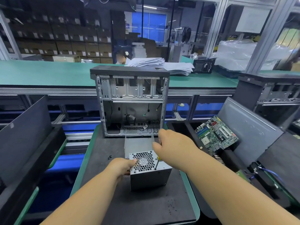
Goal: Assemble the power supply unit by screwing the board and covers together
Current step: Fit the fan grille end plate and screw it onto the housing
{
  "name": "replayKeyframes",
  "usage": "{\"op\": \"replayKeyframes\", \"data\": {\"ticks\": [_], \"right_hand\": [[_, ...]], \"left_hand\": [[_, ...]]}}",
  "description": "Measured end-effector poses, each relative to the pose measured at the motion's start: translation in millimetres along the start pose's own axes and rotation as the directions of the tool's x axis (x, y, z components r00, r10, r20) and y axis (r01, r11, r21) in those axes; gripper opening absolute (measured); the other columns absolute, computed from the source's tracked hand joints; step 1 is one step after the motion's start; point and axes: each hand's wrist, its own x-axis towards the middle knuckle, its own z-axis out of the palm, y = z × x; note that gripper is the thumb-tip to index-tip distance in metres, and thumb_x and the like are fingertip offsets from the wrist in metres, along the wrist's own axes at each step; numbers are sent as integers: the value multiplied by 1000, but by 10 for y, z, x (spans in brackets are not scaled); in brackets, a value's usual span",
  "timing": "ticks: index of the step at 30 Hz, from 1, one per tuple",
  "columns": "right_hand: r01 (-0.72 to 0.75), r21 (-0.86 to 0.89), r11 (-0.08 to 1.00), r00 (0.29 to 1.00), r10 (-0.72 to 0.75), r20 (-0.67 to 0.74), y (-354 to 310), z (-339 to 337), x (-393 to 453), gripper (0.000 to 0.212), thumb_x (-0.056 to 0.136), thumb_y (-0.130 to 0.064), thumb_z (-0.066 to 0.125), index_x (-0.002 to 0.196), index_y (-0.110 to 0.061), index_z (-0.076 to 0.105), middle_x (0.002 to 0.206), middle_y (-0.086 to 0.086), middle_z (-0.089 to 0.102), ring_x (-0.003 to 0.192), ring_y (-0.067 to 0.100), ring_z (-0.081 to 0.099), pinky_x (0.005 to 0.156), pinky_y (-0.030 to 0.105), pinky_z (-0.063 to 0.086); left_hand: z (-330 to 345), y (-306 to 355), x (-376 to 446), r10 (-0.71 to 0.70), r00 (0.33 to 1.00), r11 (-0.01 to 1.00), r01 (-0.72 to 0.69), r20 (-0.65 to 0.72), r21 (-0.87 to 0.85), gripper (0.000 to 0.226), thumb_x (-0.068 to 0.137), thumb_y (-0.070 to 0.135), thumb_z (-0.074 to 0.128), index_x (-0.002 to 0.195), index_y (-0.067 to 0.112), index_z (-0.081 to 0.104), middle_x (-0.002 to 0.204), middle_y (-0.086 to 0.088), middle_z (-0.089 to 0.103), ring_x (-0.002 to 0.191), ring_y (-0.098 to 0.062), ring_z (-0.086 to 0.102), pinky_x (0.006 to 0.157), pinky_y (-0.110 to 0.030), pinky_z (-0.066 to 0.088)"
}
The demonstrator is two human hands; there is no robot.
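power supply unit held and screwed on the dark mat

the power supply unit point(150, 173) stands on the dark mat point(142, 203) at the middle of the workstation, its honeycomb fan grille point(143, 161) facing up. the left hand point(121, 167) grips its left top edge, thumb on the grille rim. the right hand point(172, 147) is wrapped round the handle of a screwdriver point(156, 163), whose thin shaft slants down to the right edge of the grille; the tip meets the cover there.

just behind the unit a flat grey metal plate point(138, 144) stands upright, and behind that an open computer case point(132, 101) rises, side panel off, cables and bare drive bays showing inside. the right hand partly hides the case's lower right corner. a few small dark screws point(109, 157) lie on the mat left of the unit.

to the right, a green motherboard point(216, 133) leans in a dark tray point(181, 127), beside a grey side panel point(248, 127). another dark panel point(24, 137) leans at the left. a second case point(276, 91) sits at far right. beyond, a green conveyor belt point(48, 72) carries a stack of papers point(162, 64).
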Motion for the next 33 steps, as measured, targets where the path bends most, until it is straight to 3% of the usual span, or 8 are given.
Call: {"op": "replayKeyframes", "data": {"ticks": [4, 10, 15, 19, 22, 25, 30, 33], "right_hand": [[174, -58, 983, 981, -179, -79, 2, -3, -17, 8, 98, -23, 45, 101, -17, 49, 87, -2, 46, 78, 22, 47, 64, 31, 36], [38, -180, 983, 987, -65, -147, -3, 102, -42, 30, 101, -47, 34, 87, -20, 36, 65, -5, 37, 63, 22, 43, 47, 29, 22], [68, -16, 998, 997, -68, 45, 33, -72, -82, 20, 94, -23, 53, 91, -18, 35, 74, -2, 44, 61, 12, 42, 48, 29, 28], [13, -57, 998, 1000, -13, 1, 45, -102, -95, 21, 93, -29, 62, 93, -18, 44, 81, -1, 54, 77, 22, 53, 60, 32, 39], [7, -121, 993, 1000, -8, -8, 4, -90, -53, 30, 92, -42, 63, 93, -19, 43, 72, -5, 41, 76, 23, 50, 61, 31, 37], [32, -163, 986, 999, -32, 3, -55, -72, 9, 34, 92, -45, 63, 92, -18, 42, 69, -4, 38, 69, 20, 45, 59, 32, 36], [-7, -123, 992, 999, 1, -54, -60, -1, 20, 34, 94, -43, 61, 87, -17, 40, 68, -3, 39, 59, 14, 39, 56, 31, 35], [-22, -96, 995, 997, 15, -73, -39, 19, -30, 32, 95, -42, 60, 90, -16, 42, 68, -4, 42, 69, 20, 48, 59, 31, 38]], "left_hand": [[-2, -41, -12, 18, 1000, 998, -17, 15, -52, 32, 91, 27, 69, 107, 0, 66, 90, -10, 71, 71, -17, 66, 56, -23, 36], [-16, -40, -2, 12, 999, 999, -11, 31, -49, 25, 90, 29, 71, 100, 6, 67, 74, -1, 73, 60, -9, 67, 55, -22, 36], [-16, -60, 45, 10, 999, 997, -6, 44, -80, 21, 90, 29, 69, 94, 9, 67, 58, 7, 71, 56, -5, 66, 58, -22, 35], [-6, -65, 58, 22, 999, 996, -18, 44, -92, 19, 91, 29, 68, 95, 11, 66, 58, 8, 71, 59, -6, 66, 57, -21, 35], [-2, -71, 42, 22, 998, 994, -16, 55, -105, 19, 91, 30, 68, 93, 11, 66, 56, 7, 70, 62, -9, 66, 67, -25, 37], [7, -87, 35, 26, 998, 994, -20, 49, -106, 21, 91, 29, 69, 95, 9, 66, 67, 1, 74, 62, -11, 67, 81, -30, 41], [24, -136, 31, 43, 999, 996, -43, 2, -75, 31, 91, 30, 69, 108, 5, 65, 93, -7, 70, 73, -14, 66, 57, -22, 36], [27, -152, 24, 81, 996, 995, -82, -24, -56, 37, 88, 32, 71, 108, 1, 65, 95, -8, 71, 76, -18, 69, 70, -29, 50]]}}
